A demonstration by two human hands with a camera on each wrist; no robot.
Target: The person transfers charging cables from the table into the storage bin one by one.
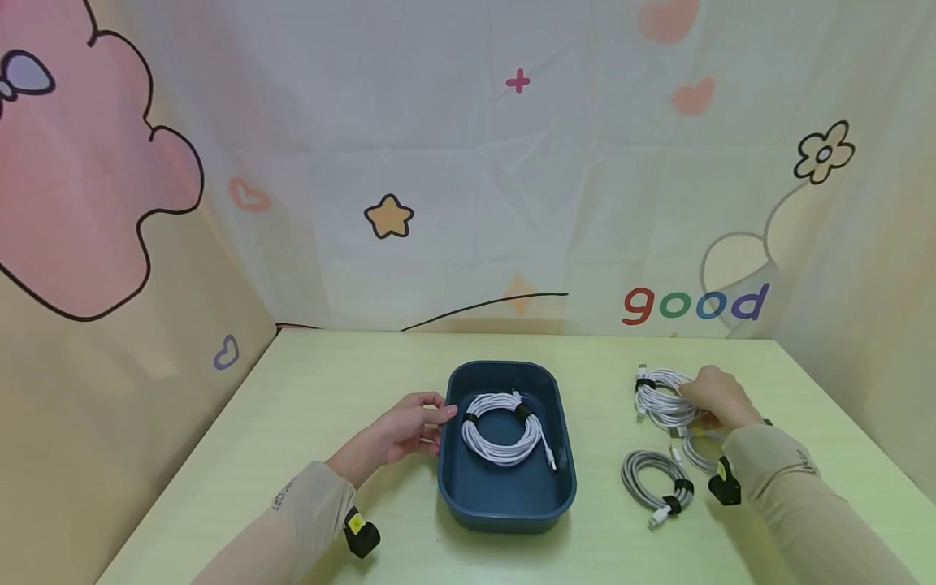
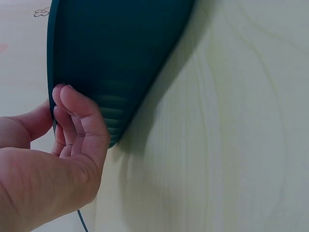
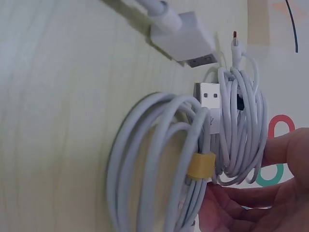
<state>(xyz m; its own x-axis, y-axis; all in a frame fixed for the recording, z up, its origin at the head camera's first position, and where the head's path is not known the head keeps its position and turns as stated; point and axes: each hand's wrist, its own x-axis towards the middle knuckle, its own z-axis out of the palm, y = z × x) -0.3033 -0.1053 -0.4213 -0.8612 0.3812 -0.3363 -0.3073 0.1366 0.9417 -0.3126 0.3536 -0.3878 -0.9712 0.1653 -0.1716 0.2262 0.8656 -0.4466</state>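
My left hand [image 1: 406, 426] holds the dark blue plastic bin [image 1: 504, 500] by its left side, thumb at the rim and fingers against the outer wall [image 2: 111, 53]. Inside the bin lies a coiled white cable [image 1: 504, 461] with black ties and a USB plug. Over at the right, my right hand [image 1: 724, 398] grips a second coiled white cable [image 1: 660, 400], also black-tied. In the right wrist view, thumb and fingers close around that coil's [image 3: 244, 135] far side. Right beside it stands a light grey cable coil [image 3: 154, 164] with a yellow tie, partly hidden by my wrist in the head view.
A grey braided cable coil [image 1: 632, 479] with black ties lies on the pale wooden table [image 1: 366, 536], between the bin and my right wrist. A printed cloth backdrop [image 1: 453, 162] rises behind the table and along both sides.
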